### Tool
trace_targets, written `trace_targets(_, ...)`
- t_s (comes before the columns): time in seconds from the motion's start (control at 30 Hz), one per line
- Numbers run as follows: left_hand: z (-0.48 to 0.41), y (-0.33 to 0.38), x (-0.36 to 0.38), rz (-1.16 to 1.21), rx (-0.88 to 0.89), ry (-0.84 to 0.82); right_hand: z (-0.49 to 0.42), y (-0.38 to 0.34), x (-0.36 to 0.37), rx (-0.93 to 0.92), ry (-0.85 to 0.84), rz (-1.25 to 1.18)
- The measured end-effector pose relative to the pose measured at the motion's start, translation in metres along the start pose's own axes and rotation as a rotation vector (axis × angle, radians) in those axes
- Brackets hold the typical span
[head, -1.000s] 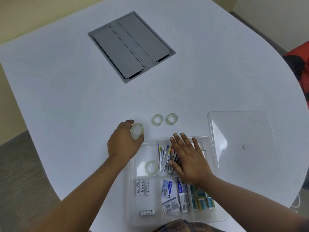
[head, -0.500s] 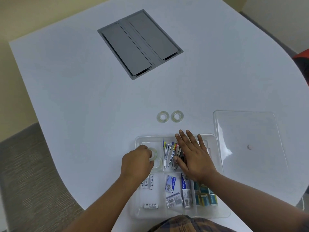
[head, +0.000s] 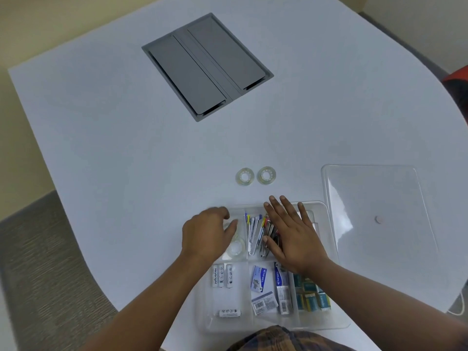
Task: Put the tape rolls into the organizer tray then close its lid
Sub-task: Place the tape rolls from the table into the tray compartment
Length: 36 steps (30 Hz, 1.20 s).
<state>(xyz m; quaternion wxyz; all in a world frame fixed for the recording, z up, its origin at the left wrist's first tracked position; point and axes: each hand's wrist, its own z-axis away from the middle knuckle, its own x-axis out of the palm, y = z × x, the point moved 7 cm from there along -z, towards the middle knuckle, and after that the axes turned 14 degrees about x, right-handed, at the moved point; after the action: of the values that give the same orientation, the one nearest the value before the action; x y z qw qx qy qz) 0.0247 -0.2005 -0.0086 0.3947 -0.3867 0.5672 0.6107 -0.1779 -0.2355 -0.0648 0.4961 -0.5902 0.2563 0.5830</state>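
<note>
A clear organizer tray [head: 326, 323] sits at the table's near edge. My left hand [head: 206, 235] is over its far-left compartment, fingers curled around a clear tape roll [head: 231, 225] that is mostly hidden. Another tape roll [head: 236, 248] lies flat in that compartment just below. Two more clear tape rolls [head: 245, 176] [head: 266, 175] lie side by side on the table beyond the tray. My right hand [head: 293, 236] rests flat with spread fingers on the tray's middle compartments. The clear lid [head: 379, 211] lies on the table to the tray's right.
The tray also holds white batteries [head: 222, 274], clips and pens [head: 253, 230], staple boxes [head: 259, 278] and teal packets [head: 312, 297]. A grey cable hatch [head: 206, 65] is set into the white table [head: 126, 148] farther back. A red chair [head: 458, 79] stands at the right edge.
My left hand carried a tape roll from the table beside the tray's far-left corner into the far-left compartment. My right hand stayed flat on the tray.
</note>
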Motion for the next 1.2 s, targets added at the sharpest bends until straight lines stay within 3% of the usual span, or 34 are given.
trace_targets(0.2,-0.061,0.004,-0.011,0.045,0.032,0.072,0.000,-0.001,0.000,0.001,-0.012,-0.016)
trace_targets(0.47,-0.117,0.004,0.028,0.082,0.038,0.005,0.001,-0.001,-0.003,0.010,-0.030,-0.038)
trace_targets(0.63,-0.129,0.003,0.050,0.089,0.036,-0.105,0.000,-0.001,-0.003,0.008,-0.025,-0.041)
trace_targets(0.8,-0.132,0.000,0.057,0.026,0.080,-0.122,-0.001,0.000,0.000,0.003,-0.019,-0.044)
trace_targets(1.07,-0.132,-0.008,0.056,-0.018,0.008,-0.157,-0.001,0.001,0.001,-0.002,-0.009,-0.052)
trace_targets(1.2,-0.125,-0.004,0.028,-0.016,0.055,-0.073,-0.001,0.001,0.000,0.003,-0.012,-0.050)
